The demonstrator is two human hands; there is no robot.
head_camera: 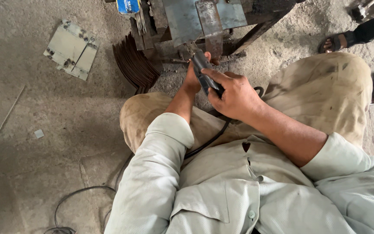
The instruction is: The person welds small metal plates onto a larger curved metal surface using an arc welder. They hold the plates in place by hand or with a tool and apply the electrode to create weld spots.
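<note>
- Nearest to us is our pale shirt (239,195), sleeves rolled to the elbows, and below it our tan trousers (325,86) with both knees bent up as we squat on the concrete floor (44,130).
- Our right hand (234,95) reaches forward from the right, forearm bare and angled toward the middle, fingers wrapped tight around the dark handle of the electrode holder (204,71).
- Our left hand (194,76) comes straight up from the left sleeve, wrist bent, and sits behind the holder, closed about its far side; thumb tip shows just above it.
- Its front end points far and slightly left, touching the metal workpiece (204,17), a set of grey steel plates on a rusty frame.
- A black cable (208,141) runs from the holder down between our knees and loops onto the floor at the near left.
- Just left of the workpiece stands a fan of thin dark metal strips (135,65).
- Far left on the floor lies a square plate with weld spots (71,49).
- At the far right we see another person's sandalled foot (336,42).
</note>
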